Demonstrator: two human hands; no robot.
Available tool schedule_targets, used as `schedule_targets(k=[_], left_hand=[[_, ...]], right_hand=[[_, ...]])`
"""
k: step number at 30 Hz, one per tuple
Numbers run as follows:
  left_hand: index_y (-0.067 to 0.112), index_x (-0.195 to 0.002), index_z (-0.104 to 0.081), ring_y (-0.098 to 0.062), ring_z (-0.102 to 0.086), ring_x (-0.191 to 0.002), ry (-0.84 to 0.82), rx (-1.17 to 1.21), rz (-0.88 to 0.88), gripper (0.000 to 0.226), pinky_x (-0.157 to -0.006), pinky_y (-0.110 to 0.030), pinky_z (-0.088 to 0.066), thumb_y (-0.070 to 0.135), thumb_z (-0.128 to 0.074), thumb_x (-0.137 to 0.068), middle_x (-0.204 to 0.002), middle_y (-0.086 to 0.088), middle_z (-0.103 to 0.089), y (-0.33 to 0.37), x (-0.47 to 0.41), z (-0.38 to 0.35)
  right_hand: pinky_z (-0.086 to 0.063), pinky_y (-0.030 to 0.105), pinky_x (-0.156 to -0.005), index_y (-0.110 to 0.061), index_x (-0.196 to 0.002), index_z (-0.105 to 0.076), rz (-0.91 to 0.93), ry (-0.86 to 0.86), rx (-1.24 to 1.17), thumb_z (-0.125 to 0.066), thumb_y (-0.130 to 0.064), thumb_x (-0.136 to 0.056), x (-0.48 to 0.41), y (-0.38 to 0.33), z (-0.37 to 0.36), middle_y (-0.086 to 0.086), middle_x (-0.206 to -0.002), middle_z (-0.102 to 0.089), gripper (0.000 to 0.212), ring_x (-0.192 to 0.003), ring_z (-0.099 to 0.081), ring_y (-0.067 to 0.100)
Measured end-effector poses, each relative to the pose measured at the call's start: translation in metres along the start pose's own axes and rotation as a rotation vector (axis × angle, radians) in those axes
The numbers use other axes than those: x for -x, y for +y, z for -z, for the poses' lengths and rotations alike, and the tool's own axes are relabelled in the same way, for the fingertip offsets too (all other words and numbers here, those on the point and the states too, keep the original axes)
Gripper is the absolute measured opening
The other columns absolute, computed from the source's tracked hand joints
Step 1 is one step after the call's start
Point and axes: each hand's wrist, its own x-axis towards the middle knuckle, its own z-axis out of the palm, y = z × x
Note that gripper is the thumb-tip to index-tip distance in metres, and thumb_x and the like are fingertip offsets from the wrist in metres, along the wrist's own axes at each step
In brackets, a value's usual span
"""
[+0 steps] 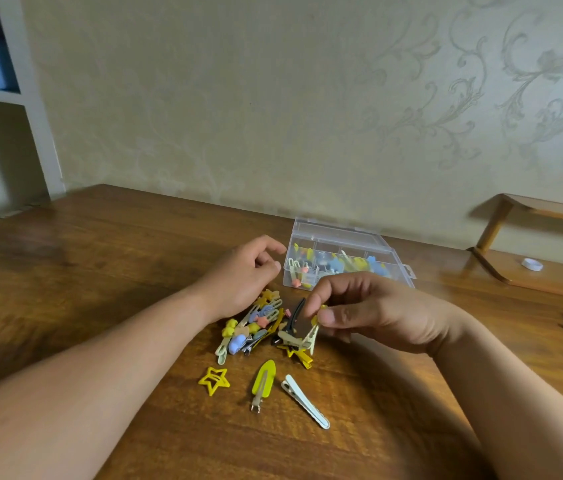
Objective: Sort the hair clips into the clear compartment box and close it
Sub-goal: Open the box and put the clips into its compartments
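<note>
no legible text anywhere

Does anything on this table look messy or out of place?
Mostly unsorted clutter: a tangled pile of hair clips lies before the open clear box. Three strays sit nearer you: a yellow star clip, a yellow-green clip, a pale clip. Nothing looks broken.

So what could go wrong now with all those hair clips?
The right hand pinches a tangled bunch of clips, so one may slip out or land in the wrong compartment of the clear compartment box. The left hand rests by the pile of clips; a nudge could scatter them. The yellow star clip and white alligator clip lie apart and might get forgotten.
</note>
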Motion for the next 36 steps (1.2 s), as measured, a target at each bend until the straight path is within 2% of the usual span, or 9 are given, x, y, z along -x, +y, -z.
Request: schedule_targets(k=[7,12,17,20,22,26,29,33,36], left_hand=[[0.032,-0.141,-0.058,-0.009,-0.064,-0.105,-0.005,-0.002,0.002,0.032,-0.090,-0.032,-0.053,0.030,-0.053,-0.110,-0.111,0.007,-0.067,-0.001,0.000,0.000],[0.034,-0.140,-0.058,-0.009,-0.065,-0.105,-0.007,-0.004,0.013,0.031,-0.091,-0.034,-0.054,0.031,-0.054,-0.110,-0.111,0.007,-0.067,-0.001,0.000,0.000],[0.031,-0.124,-0.071,0.001,-0.062,-0.108,0.020,0.112,-0.103,0.022,-0.087,-0.023,-0.046,0.034,-0.055,-0.110,-0.113,0.014,-0.069,0.009,0.010,0.006],[0.030,-0.111,-0.078,0.002,-0.066,-0.103,-0.073,0.166,-0.174,0.030,-0.089,-0.025,-0.046,0.045,-0.052,-0.109,-0.099,0.020,-0.073,0.017,0.015,0.011],[0.027,-0.111,-0.079,-0.005,-0.068,-0.098,-0.178,0.160,-0.181,0.032,-0.090,-0.028,-0.051,0.047,-0.054,-0.107,-0.097,0.010,-0.075,0.021,0.014,0.012],[0.019,-0.110,-0.080,-0.005,-0.070,-0.097,-0.283,0.139,-0.178,0.018,-0.087,-0.020,-0.053,0.030,-0.067,-0.103,-0.100,0.008,-0.078,0.021,0.013,0.013],[0.018,-0.109,-0.078,-0.013,-0.070,-0.098,-0.319,0.162,-0.169,0.014,-0.092,-0.029,-0.056,0.027,-0.070,-0.102,-0.104,-0.002,-0.078,0.019,0.011,0.013],[0.012,-0.106,-0.075,-0.006,-0.067,-0.090,-0.419,0.219,-0.165,0.013,-0.082,-0.022,-0.054,0.021,-0.068,-0.101,-0.095,0.005,-0.074,0.019,0.012,0.014],[0.007,-0.105,-0.070,-0.002,-0.064,-0.076,-0.486,0.343,-0.103,0.011,-0.066,-0.025,-0.056,0.015,-0.064,-0.103,-0.087,0.008,-0.070,0.022,0.015,0.014]], right_hand=[[-0.052,0.031,-0.075,-0.006,-0.100,-0.072,0.031,-0.019,-0.049,-0.068,0.010,-0.089,0.005,0.000,0.009,0.022,-0.092,-0.061,0.020,-0.082,-0.057,0.027],[-0.053,0.033,-0.081,-0.008,-0.094,-0.069,0.039,-0.077,-0.016,-0.067,0.012,-0.089,0.004,-0.002,0.010,0.026,-0.098,-0.058,0.021,-0.083,-0.058,0.029],[-0.059,0.032,-0.079,-0.008,-0.093,-0.070,0.033,0.052,-0.169,-0.067,0.011,-0.088,0.006,0.000,0.012,0.026,-0.102,-0.059,0.019,-0.086,-0.066,0.028],[-0.060,0.031,-0.077,-0.008,-0.093,-0.068,0.033,0.171,-0.260,-0.068,0.009,-0.087,0.006,0.004,0.014,0.023,-0.099,-0.063,0.017,-0.086,-0.069,0.025],[-0.060,0.031,-0.076,-0.006,-0.093,-0.067,0.043,0.224,-0.303,-0.069,0.008,-0.087,0.005,0.006,0.015,0.021,-0.097,-0.065,0.016,-0.086,-0.070,0.024],[-0.061,0.032,-0.079,-0.005,-0.094,-0.067,0.034,0.238,-0.291,-0.069,0.007,-0.086,0.004,0.008,0.014,0.021,-0.097,-0.066,0.014,-0.087,-0.071,0.026],[-0.062,0.032,-0.082,-0.005,-0.095,-0.069,0.003,0.202,-0.248,-0.069,0.007,-0.088,0.005,0.009,0.013,0.020,-0.096,-0.069,0.014,-0.088,-0.071,0.026],[-0.060,0.033,-0.083,-0.005,-0.107,-0.073,-0.055,0.116,-0.193,-0.065,0.003,-0.093,0.008,0.008,0.015,0.016,-0.093,-0.069,0.017,-0.088,-0.069,0.025],[-0.060,0.032,-0.083,-0.005,-0.109,-0.076,-0.044,0.081,-0.194,-0.063,0.002,-0.095,0.009,0.006,0.015,0.015,-0.093,-0.069,0.020,-0.087,-0.069,0.023]])
